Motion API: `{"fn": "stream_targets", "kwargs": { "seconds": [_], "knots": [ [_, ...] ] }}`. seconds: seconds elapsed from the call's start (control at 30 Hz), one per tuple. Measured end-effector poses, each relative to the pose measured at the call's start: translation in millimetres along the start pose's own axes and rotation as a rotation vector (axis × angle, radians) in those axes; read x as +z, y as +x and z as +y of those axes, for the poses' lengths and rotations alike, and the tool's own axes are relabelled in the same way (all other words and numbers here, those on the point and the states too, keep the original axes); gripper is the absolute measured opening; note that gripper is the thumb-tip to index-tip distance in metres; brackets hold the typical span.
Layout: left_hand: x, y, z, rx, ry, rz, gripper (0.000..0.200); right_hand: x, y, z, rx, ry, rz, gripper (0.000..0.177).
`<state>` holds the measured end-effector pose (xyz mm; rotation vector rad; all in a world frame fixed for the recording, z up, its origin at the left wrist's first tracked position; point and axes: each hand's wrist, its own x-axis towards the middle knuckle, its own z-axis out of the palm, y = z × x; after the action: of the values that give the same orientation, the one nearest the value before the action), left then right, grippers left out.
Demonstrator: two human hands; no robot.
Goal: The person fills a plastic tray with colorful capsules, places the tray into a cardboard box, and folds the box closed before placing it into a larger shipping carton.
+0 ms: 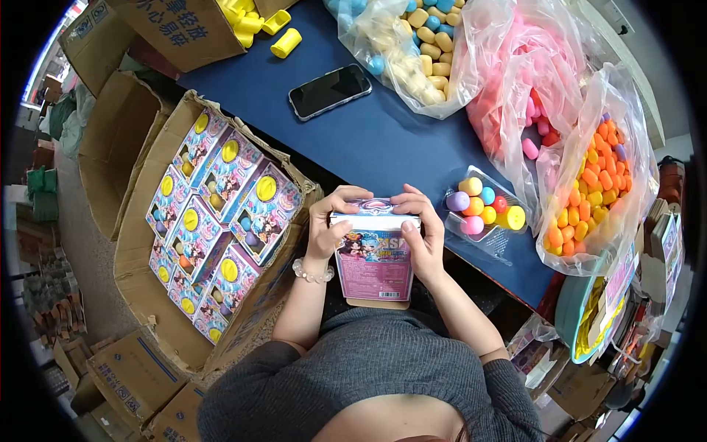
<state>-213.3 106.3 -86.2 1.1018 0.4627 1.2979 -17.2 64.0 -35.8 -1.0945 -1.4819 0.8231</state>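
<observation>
A pink printed cardboard toy box (pixel 373 269) is held in front of my body, its barcode side facing me. My left hand (pixel 329 225) grips its left upper edge, thumb on the near face. On the opposite edge, my right hand (pixel 421 232) has its thumb pressed near the top corner and its fingers over the top panel. A flap sticks out at the box's lower end. To the right of my right hand, a clear plastic tray (pixel 482 234) holds several coloured balls and a yellow cylinder (pixel 511 218).
A large carton (pixel 195 350) on the left holds several finished-looking printed boxes (pixel 193 236). On the blue table (pixel 294 158) lie a phone (pixel 330 91), yellow cylinders (pixel 286 43), and plastic bags of cream-and-blue (pixel 434 51), pink (pixel 530 147) and orange pieces (pixel 589 191). A teal basin (pixel 573 317) stands at the right edge.
</observation>
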Motion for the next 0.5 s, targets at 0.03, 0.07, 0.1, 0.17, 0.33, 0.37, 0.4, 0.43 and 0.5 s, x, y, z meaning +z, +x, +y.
{"fn": "stream_targets", "kwargs": {
  "seconds": [0.03, 0.07, 0.1, 0.17, 0.33, 0.37, 0.4, 0.43, 0.5],
  "knots": [
    [0, 1, 1, 0.017, 0.065, -0.031, 0.021, 0, -2, 2, 0.016, 0.016, 0.008, 0.014],
    [0, 2, 3, 0.035, 0.130, -0.063, 0.025, 0, -3, 2, 0.030, 0.032, 0.016, 0.015],
    [1, 2, 9, -0.002, 0.161, -0.075, 0.031, -1, -4, 0, 0.028, 0.033, 0.016, 0.015],
    [0, -3, 22, -0.097, 0.167, -0.099, 0.040, -1, -5, -8, 0.005, 0.009, 0.014, 0.015],
    [4, -5, 37, -0.136, 0.208, -0.128, 0.029, 2, -7, -15, 0.032, 0.070, 0.035, 0.012],
    [-2, -8, 28, -0.070, 0.254, -0.171, 0.024, -1, -7, -14, 0.112, 0.107, 0.009, 0.012],
    [2, -9, 28, -0.068, 0.258, -0.175, 0.024, -1, -6, -11, 0.160, 0.147, 0.022, 0.012],
    [6, -11, 27, -0.030, 0.284, -0.125, 0.023, -1, -5, -10, 0.159, 0.147, 0.025, 0.012],
    [10, -13, 27, -0.011, 0.347, -0.067, 0.026, -4, -6, -9, 0.037, 0.108, -0.046, 0.011]
  ]
}}
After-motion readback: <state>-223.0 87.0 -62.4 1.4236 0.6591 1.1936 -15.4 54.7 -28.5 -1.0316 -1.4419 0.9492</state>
